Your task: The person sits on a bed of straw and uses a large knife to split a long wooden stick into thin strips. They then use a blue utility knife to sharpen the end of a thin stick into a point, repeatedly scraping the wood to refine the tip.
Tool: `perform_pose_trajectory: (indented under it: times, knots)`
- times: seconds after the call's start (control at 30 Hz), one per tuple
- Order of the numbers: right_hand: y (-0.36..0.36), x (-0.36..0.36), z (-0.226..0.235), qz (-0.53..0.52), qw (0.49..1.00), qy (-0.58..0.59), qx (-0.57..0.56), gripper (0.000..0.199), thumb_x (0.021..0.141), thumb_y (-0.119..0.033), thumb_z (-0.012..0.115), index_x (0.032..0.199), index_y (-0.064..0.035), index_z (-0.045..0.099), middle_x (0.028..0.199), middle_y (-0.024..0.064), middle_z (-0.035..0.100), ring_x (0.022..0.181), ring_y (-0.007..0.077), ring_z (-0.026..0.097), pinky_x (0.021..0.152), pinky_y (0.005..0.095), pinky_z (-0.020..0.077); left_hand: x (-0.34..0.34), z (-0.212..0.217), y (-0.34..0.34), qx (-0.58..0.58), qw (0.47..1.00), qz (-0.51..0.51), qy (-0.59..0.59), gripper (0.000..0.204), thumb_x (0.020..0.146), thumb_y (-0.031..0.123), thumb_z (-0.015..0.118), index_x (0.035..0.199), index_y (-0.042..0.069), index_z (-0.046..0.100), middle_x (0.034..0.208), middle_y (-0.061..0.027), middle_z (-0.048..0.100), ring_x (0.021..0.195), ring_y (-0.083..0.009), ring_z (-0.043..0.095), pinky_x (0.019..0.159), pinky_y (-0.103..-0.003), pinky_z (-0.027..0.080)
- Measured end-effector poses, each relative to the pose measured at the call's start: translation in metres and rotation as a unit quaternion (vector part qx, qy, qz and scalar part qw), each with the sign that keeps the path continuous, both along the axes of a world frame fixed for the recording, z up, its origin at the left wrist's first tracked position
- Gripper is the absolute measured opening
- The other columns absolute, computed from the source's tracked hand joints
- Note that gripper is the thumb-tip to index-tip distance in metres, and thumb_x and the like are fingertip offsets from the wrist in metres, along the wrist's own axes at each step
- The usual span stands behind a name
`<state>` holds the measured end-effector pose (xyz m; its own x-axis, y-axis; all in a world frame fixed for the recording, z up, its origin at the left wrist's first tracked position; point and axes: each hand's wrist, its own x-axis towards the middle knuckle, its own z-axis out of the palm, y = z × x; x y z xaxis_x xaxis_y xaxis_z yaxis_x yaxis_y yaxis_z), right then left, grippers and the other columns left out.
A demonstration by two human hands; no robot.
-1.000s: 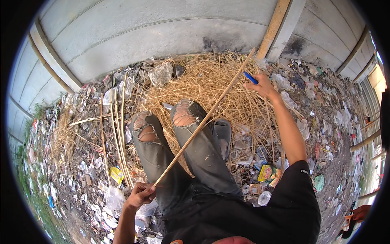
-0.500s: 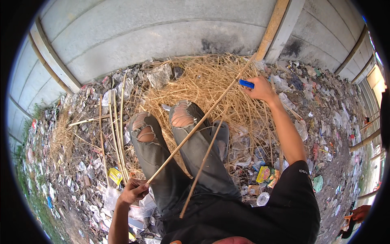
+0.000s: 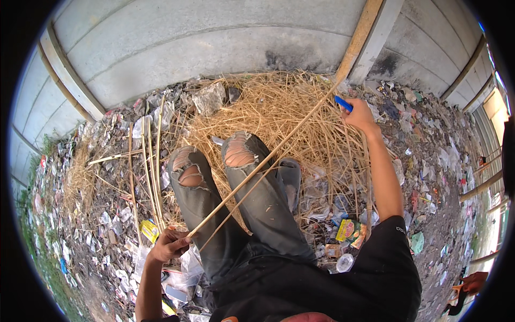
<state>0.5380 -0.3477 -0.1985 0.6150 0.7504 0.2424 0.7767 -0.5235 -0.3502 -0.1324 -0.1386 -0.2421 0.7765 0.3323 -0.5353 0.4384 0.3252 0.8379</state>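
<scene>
My left hand (image 3: 170, 246) is closed around the near end of a long pale stick (image 3: 268, 161), down by my left thigh. The stick runs up across my torn jeans (image 3: 214, 198) to the far end by my right hand (image 3: 360, 114). That hand is stretched out over the heap of dry straw (image 3: 279, 110), its grip clamped on a small blue tool (image 3: 344, 103) held against the stick's tip.

Since a second ago my right hand has pushed farther out and higher toward the wall, and my left hand has slid lower and more to the left. A thin strip (image 3: 238, 201) now hangs below the stick, peeled away and lying across my right leg; it was not there a second ago and showed first half a second ago.

I cannot make out what kind of tool the blue thing is, since my fingers cover most of it. The strip's lower end is lost against my dark jeans. A bundle of other sticks (image 3: 152, 172) lies on the littered ground (image 3: 107, 225) to my left, well apart from both hands.
</scene>
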Motion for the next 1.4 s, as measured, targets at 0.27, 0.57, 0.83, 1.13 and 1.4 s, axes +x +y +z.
perform_pose_trajectory:
  times: [0.27, 0.57, 0.83, 1.13, 1.4]
  knots:
    - [0.027, -0.046, 0.012, 0.171, 0.977, -0.087, 0.089, 0.049, 0.077, -0.032, 0.086, 0.116, -0.0063, 0.073, 0.130, 0.0043, 0.062, 0.097, 0.0301, 0.069, 0.084, 0.0397, 0.0543, 0.004, 0.007, 0.006, 0.009, 1.000, -0.010, 0.009, 0.038, 0.099, 0.028, 0.069, 0.115, -0.006, 0.071, 0.058, 0.0038, 0.045, 0.048, -0.0052, 0.036, 0.044, -0.024, 0.024]
    - [0.039, -0.020, 0.003, 0.110, 0.953, 0.239, 0.151, 0.031, 0.094, -0.033, 0.074, 0.100, -0.0018, 0.075, 0.099, 0.0078, 0.076, 0.066, 0.0124, 0.061, 0.066, 0.0322, 0.0488, 0.000, 0.008, 0.018, 0.030, 0.999, -0.025, 0.011, 0.039, 0.099, 0.028, 0.070, 0.114, -0.008, 0.071, 0.060, 0.0032, 0.048, 0.049, -0.0049, 0.038, 0.045, -0.024, 0.024]
    - [0.044, -0.009, -0.017, 0.072, 0.693, 0.604, 0.387, 0.030, 0.099, -0.033, 0.069, 0.106, -0.0033, 0.066, 0.076, -0.0019, 0.065, 0.048, 0.0050, 0.037, 0.056, 0.0249, 0.0395, 0.000, 0.000, 0.023, 0.024, 0.999, -0.030, 0.020, 0.041, 0.098, 0.028, 0.072, 0.118, -0.007, 0.070, 0.062, 0.0032, 0.049, 0.050, -0.0050, 0.038, 0.046, -0.025, 0.026]
    - [0.021, -0.007, 0.000, -0.216, 0.881, 0.276, 0.319, 0.052, 0.096, -0.052, 0.067, 0.108, -0.0017, 0.067, 0.084, 0.0065, 0.072, 0.056, 0.0124, 0.057, 0.062, 0.0295, 0.0454, 0.000, 0.005, 0.011, 0.052, 0.998, -0.022, -0.002, 0.028, 0.097, 0.023, 0.072, 0.102, -0.005, 0.074, 0.061, 0.0037, 0.049, 0.053, -0.0046, 0.040, 0.048, -0.025, 0.028]
    - [0.014, -0.122, -0.017, -0.068, 0.971, 0.156, 0.166, 0.066, 0.102, -0.063, 0.046, 0.098, -0.0006, 0.068, 0.069, 0.0108, 0.063, 0.066, 0.0253, 0.064, 0.061, 0.0391, 0.0460, 0.008, 0.009, -0.002, 0.093, 0.996, -0.014, 0.003, 0.028, 0.099, 0.023, 0.070, 0.097, -0.004, 0.073, 0.061, 0.0036, 0.050, 0.054, -0.0036, 0.041, 0.049, -0.025, 0.030]
